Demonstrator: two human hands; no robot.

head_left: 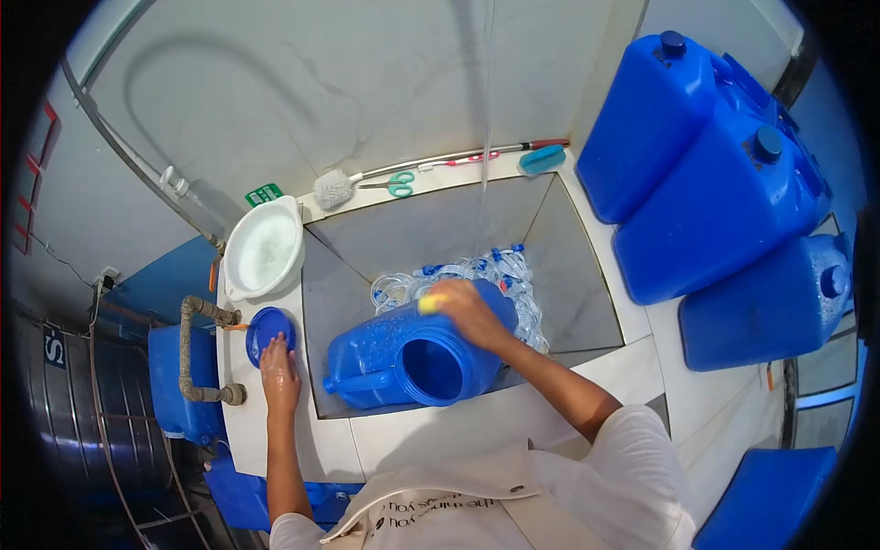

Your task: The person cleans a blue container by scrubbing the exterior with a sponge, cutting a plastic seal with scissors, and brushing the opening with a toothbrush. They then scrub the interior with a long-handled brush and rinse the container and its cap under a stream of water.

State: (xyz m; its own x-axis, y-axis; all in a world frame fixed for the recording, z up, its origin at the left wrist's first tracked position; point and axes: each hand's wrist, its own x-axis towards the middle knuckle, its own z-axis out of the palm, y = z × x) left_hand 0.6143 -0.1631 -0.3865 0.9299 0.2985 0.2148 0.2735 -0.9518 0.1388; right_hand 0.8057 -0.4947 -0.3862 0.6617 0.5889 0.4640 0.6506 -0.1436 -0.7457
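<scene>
A large blue water jug (pixel 367 353) lies on its side in the grey-tiled sink (pixel 367 257), its wide round mouth facing me. My right hand (pixel 467 316) grips a small yellow sponge (pixel 432 302) against the jug's upper side. Over on the left ledge, my wet left hand (pixel 279 367) lies with fingers stretched onto a round blue lid (pixel 280 321). Behind the jug, a heap of clear tubing (pixel 449 272) with blue fittings fills the sink bottom. A thin stream of water (pixel 484 174) falls into the sink.
A white basin (pixel 295 240) of suds stands on the left ledge beside a pipe (pixel 186 344). Along the back ledge lie a round white brush (pixel 334 189), scissors (pixel 400 185), a toothbrush (pixel 467 159) and a blue brush (pixel 543 159). Blue jerrycans (pixel 701 206) line the right.
</scene>
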